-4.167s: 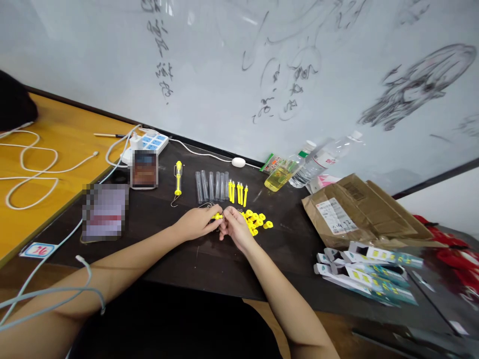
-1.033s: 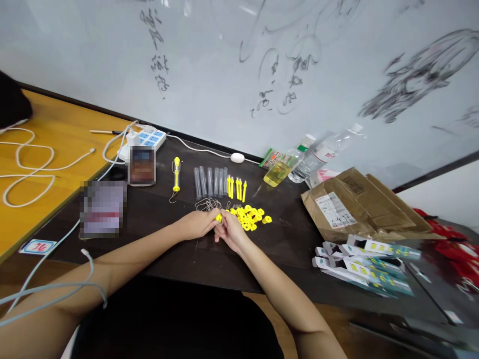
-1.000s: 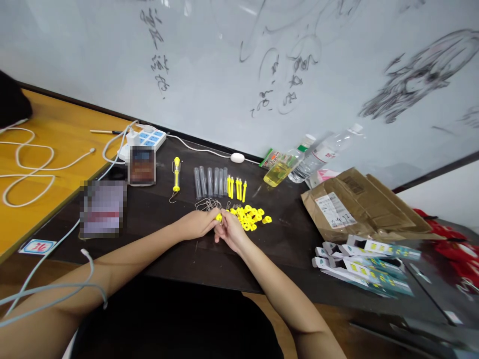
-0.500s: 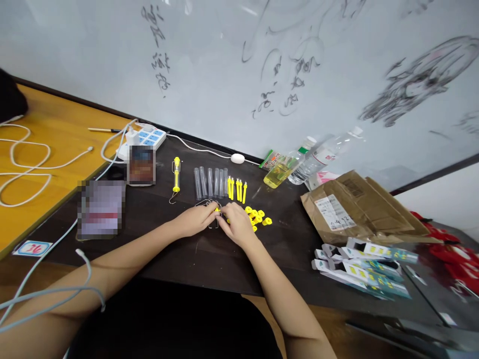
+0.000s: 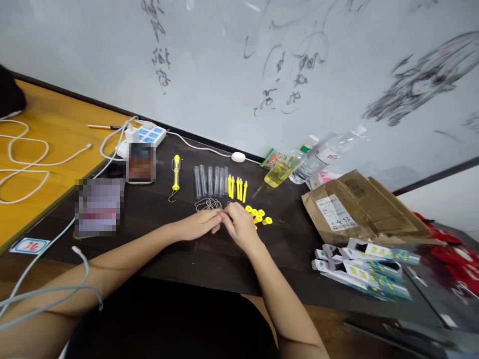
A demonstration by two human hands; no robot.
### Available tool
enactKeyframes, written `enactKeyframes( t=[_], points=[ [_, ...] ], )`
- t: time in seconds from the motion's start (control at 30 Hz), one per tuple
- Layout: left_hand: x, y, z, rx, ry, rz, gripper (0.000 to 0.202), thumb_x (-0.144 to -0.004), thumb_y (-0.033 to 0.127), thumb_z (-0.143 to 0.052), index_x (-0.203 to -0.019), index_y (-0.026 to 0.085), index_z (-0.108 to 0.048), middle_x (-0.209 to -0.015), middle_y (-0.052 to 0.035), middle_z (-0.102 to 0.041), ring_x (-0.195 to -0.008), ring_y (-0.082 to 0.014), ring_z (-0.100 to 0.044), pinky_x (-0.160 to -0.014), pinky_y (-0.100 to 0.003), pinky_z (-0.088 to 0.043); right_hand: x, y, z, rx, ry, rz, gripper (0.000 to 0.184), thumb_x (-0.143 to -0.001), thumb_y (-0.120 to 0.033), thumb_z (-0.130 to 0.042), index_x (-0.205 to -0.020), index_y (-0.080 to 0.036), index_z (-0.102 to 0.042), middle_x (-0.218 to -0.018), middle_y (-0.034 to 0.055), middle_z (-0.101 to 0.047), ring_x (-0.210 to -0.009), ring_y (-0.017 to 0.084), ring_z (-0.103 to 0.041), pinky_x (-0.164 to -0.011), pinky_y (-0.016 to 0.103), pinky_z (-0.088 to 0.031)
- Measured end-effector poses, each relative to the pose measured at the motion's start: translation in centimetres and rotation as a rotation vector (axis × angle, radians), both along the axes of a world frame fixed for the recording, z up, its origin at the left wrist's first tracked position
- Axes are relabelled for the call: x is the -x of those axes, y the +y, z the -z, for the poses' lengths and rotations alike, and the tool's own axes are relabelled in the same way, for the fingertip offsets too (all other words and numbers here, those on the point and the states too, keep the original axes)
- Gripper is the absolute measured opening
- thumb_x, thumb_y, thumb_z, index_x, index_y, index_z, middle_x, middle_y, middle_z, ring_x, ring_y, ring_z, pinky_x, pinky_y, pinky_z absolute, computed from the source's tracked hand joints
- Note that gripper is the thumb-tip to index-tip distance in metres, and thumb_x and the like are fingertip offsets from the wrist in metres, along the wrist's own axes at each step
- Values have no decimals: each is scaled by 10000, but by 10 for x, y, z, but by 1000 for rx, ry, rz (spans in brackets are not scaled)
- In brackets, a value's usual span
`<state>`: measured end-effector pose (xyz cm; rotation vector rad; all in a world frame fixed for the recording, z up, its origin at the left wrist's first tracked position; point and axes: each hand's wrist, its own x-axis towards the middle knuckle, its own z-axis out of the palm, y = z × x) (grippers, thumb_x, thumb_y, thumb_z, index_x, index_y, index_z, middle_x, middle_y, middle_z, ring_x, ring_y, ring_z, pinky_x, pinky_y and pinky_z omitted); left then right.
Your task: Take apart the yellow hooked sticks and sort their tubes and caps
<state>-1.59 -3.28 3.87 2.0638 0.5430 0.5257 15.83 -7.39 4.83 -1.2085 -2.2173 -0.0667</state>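
Observation:
My left hand and my right hand meet fingertip to fingertip on the dark table, both pinched closed around a small part that the fingers hide. Just beyond them lie thin wire hooks and a heap of small yellow caps. Behind those sit a row of clear tubes, several yellow pins, and one assembled yellow piece with a hook.
A power strip with white cables sits at the back left beside the orange table. Bottles, a torn cardboard package and printed boxes lie to the right. A whiteboard wall stands behind.
The yellow part seen between my fingertips earlier is now hidden by my fingers. My right hand has shifted slightly over the yellow caps; both hands stay together.

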Motion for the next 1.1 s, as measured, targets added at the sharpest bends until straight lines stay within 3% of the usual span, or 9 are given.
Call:
enactKeyframes(
  t=[0.13, 0.2, 0.33, 0.47, 0.57, 0.8, 0.93, 1.03, 1.1],
  points=[
    [1, -3, 0, 429, 110, 139, 397, -928, 469, -278, -773, 173, -491, -586, 37, -391, -453, -85, -320, -418, -206, -311, -9, -1, -7, 514, 124, -163, 326, -958, -317, -367, -659, -201, -426, -599, -11, -530, -589, 119, -500, -607, 245, -391],
    [1, -6, -1, 585, 155, 185, 365, -911, 483, -321, -861, 181, -521, -570, 52, -337, -421, -81, -266, -370, -193, -241, -15, -1, -8, 823, 240, -253, 314, -946, -357, -387, -685, -195, -454, -596, -17, -571, -573, 106, -541, -584, 223, -419],
    [-1, -9, -1, 626, 218, 228, 327, -904, 466, -367, -988, 201, -539, -569, 56, -349, -414, -84, -283, -374, -192, -238, -23, 3, -4, 1165, 359, -343, 265, -888, -383, -483, -728, -174, -521, -662, -2, -625, -607, 101, -600, -564, 202, -453],
    [-2, -8, 4, 205, 53, 161, 327, -922, 431, -387, -978, 191, -603, -795, -21, -597, -673, -127, -540, -662, -232, -432, -22, 8, 5, 1084, 524, -286, 260, -845, -336, -517, -646, -172, -489, -546, -43, -545, -522, 86, -587, -518, 186, -430],
    [-1, -10, 5, 22, -3, 121, 329, -948, 396, -351, -999, 191, -604, -972, -41, -642, -856, -162, -584, -840, -271, -404, -19, 10, 12, 961, 675, -241, 302, -828, -333, -510, -578, -181, -434, -454, -77, -430, -480, 93, -591, -483, 177, -404],
    [2, -3, -5, -28, -14, 137, 363, -978, 347, -251, -1017, 167, -564, -938, -44, -617, -856, -149, -567, -850, -268, -394, 4, 9, 25, 895, 1012, -87, 227, -721, -295, -523, -533, -195, -443, -378, -84, -409, -328, 80, -472, -361, 181, -377],
    [6, -6, -7, -36, 41, 202, 323, -969, 332, -300, -995, 184, -586, -940, -37, -645, -848, -148, -582, -822, -256, -397, 3, 11, 23, 929, 1063, -36, 208, -688, -264, -529, -514, -197, -436, -391, -78, -408, -324, 73, -433, -364, 199, -410],
    [5, -22, -5, -57, 131, 344, 297, -942, 359, -384, -858, 197, -618, -800, -13, -652, -691, -129, -574, -683, -227, -398, -28, 18, 5, 616, 1119, 98, 172, -668, -257, -555, -545, -196, -450, -418, -82, -386, -317, 57, -365, -312, 177, -314],
    [4, -28, -3, -60, 108, 373, 310, -935, 380, -401, -816, 195, -620, -714, -5, -615, -617, -115, -535, -628, -222, -383, -51, 24, -7, 481, 1160, 129, 231, -736, -322, -504, -567, -213, -391, -451, -94, -315, -354, 57, -331, -359, 180, -353]
  ],
)
